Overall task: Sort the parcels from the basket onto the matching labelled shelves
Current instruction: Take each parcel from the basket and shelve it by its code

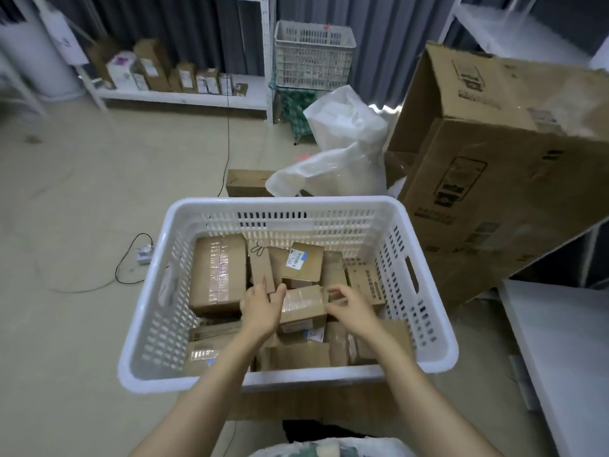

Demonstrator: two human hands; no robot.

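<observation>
Down on the floor (82, 199) in front of you sits the white slotted basket (290, 206), with brown cardboard parcels lying at all angles inside. Both your arms reach into it and meet at one small parcel (304, 306) near the middle. It is plain brown card with shiny clear tape across its top, and it lies on other boxes.

Your left hand (263, 306) is mostly open, its fingers fairly straight and its thumb spread, touching that parcel's left end. Your right hand (349, 306) has its fingers curled at the parcel's right end. Blur hides whether they actually grip it.

Just behind the small parcel, a tilted box (304, 262) shows a white and blue label on its top face. At the basket's left lies a larger box (217, 272) with a wide strip of tape down its length.

Well beyond the basket, a low white shelf (184, 94) holds a row of upright boxes. A second basket (313, 57) stands beside it. A big carton (494, 159) leans at your right, and crumpled plastic bags (346, 136) lie beside it.
</observation>
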